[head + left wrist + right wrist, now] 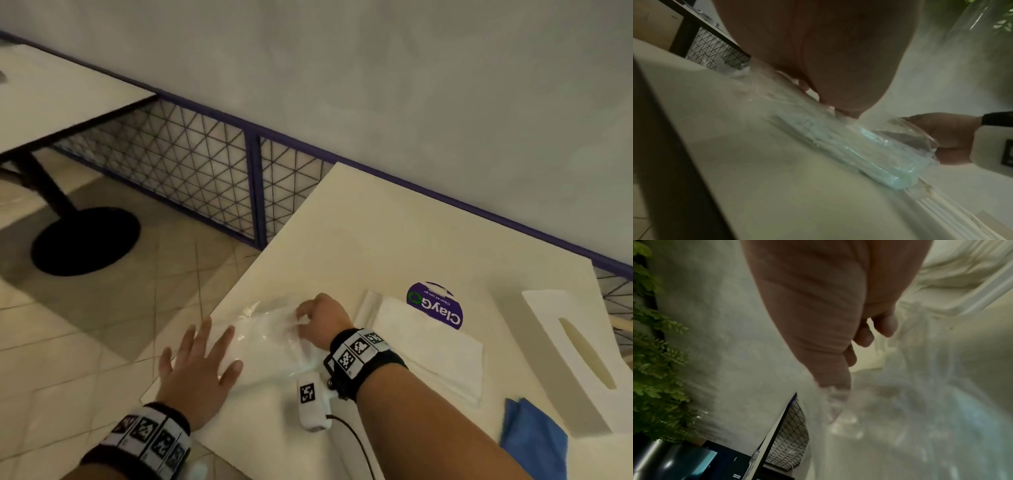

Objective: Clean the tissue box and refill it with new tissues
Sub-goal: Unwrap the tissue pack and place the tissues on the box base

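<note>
Head view: left hand (198, 370) flat on tissue pack (270, 339); right hand (322, 320) grip pinching its wrapper.

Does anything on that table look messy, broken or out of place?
Nothing looks spilled or broken. The tissue box cover lies off to the right beside a blue cloth, while both hands work the plastic tissue pack, which sits close to the table edge.

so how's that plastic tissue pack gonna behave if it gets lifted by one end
The tissue pack would probably sag, since its clear wrap looks crinkled and loose. It is likely light, lying flat and thin under the left hand. The glossy film may slip where the right hand pinches it.
</note>
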Available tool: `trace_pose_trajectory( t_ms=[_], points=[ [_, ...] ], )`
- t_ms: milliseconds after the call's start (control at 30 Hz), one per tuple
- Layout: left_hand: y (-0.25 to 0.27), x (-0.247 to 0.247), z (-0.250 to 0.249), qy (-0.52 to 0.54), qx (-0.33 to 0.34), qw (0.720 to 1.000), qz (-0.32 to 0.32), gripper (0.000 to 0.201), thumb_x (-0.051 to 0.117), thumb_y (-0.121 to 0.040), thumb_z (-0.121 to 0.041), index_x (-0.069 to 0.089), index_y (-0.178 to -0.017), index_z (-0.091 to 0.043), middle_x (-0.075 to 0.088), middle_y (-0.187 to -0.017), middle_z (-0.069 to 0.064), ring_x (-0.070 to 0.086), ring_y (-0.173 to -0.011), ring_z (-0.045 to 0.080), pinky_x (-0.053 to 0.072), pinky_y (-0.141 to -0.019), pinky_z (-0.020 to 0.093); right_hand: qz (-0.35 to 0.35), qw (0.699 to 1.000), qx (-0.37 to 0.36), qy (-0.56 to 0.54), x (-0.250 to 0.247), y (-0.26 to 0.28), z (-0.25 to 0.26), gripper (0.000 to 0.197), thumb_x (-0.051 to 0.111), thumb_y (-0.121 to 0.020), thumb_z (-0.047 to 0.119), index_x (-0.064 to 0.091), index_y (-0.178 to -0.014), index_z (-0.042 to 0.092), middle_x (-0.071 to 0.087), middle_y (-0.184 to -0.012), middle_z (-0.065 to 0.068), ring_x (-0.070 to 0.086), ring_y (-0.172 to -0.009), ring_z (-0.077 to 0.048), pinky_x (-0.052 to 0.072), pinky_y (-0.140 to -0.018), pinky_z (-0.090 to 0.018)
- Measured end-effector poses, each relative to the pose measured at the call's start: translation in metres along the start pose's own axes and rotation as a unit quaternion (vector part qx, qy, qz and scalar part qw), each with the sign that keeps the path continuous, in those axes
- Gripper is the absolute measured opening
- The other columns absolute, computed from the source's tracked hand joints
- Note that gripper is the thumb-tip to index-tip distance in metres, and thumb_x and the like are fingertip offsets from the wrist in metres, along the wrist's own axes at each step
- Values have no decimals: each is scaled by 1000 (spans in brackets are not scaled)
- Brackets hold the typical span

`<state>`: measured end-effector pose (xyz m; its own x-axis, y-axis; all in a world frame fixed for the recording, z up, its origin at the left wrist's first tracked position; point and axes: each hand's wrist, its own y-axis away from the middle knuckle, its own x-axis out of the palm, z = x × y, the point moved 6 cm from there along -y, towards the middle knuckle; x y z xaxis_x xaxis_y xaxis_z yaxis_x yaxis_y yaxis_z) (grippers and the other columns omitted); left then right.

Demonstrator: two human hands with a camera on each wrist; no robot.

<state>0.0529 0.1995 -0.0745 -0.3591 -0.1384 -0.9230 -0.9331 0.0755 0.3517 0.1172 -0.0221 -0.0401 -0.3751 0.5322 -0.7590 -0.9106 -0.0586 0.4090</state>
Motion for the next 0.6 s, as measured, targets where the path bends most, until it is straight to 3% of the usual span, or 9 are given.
trace_pose_trajectory(
  t_ms=[100, 167, 233, 333, 400, 467, 600],
  points=[
    [-2, 4, 4, 10, 18, 1000, -1, 82, -8, -69, -71, -5, -146, -45, -19, -158, -4, -14, -145, 20, -3, -114, 52, 26, 999, -21, 19, 6, -5, 15, 16, 62, -81, 40, 66, -83, 25, 50, -105, -3, 57, -103, -22, 47, -84, -28],
    [-3, 6, 6, 23, 24, 999, -5, 83, -6, -69, -72, 0, -147, -45, -17, -159, -5, -13, -145, 18, -2, -114, 52, 33, 999, -40, 6, 12, -7, 23, 22, 66, -80, 36, 57, -95, 23, 51, -114, -1, 55, -110, -20, 46, -89, -29],
    [-2, 8, 7, 34, 34, 999, -8, 81, -3, -72, -73, 2, -148, -45, -16, -158, -7, -15, -145, 16, -1, -114, 52, 25, 994, -69, 82, 16, -10, 30, 25, 57, -85, 28, 53, -108, 18, 44, -128, 0, 47, -118, -23, 43, -98, -38],
    [0, 12, 9, 35, 43, 998, -11, 77, -2, -74, -72, -2, -146, -46, -19, -157, -9, -18, -143, 13, -1, -114, 51, 46, 971, -55, 228, 21, -11, 34, 47, 48, -89, 45, 51, -124, 14, 40, -135, -1, 38, -120, -28, 38, -101, -44],
    [-1, 14, 10, 34, 42, 998, -11, 77, -3, -73, -72, -5, -146, -47, -22, -156, -10, -17, -144, 15, 0, -114, 51, 68, 956, -42, 282, 23, -13, 35, 65, 50, -83, 61, 49, -126, 11, 47, -129, -6, 39, -119, -30, 38, -99, -46],
    [0, 16, 10, 38, 43, 998, -11, 77, -4, -72, -73, -6, -145, -48, -24, -155, -11, -17, -145, 17, 1, -115, 51, 91, 955, -16, 283, 26, -13, 32, 75, 58, -75, 66, 46, -127, 14, 52, -125, -8, 41, -120, -31, 39, -99, -47],
    [2, 21, 10, 52, 50, 997, -15, 88, -17, -65, -80, -3, -145, -48, -24, -154, -12, -16, -145, 18, 4, -115, 49, 131, 972, 82, 178, 32, -17, 17, 97, 67, -41, 75, 50, -122, 26, 58, -121, -7, 56, -109, -33, 48, -94, -45]
  ],
)
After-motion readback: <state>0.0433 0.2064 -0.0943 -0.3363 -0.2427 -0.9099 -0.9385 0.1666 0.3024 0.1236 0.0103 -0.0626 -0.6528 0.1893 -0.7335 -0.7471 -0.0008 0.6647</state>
